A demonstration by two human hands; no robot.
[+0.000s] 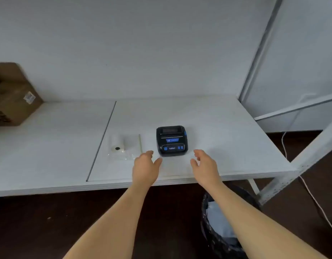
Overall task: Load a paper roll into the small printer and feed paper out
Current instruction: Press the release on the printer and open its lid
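Note:
A small black printer [171,140] with blue buttons sits on the white table [226,143], its lid closed. To its left lies a white paper roll [117,143] inside a clear plastic bag [130,146]. My left hand [145,166] hovers just in front of the printer's left corner, fingers apart and empty. My right hand [205,165] hovers in front of the printer's right corner, also spread and empty. Neither hand touches the printer.
A brown cardboard box [12,96] stands at the table's far left against the wall. A dark seam [101,141] splits the tabletop. A black waste bin [223,225] stands under the front edge. A white cable [310,193] hangs at the right by the metal frame [296,171].

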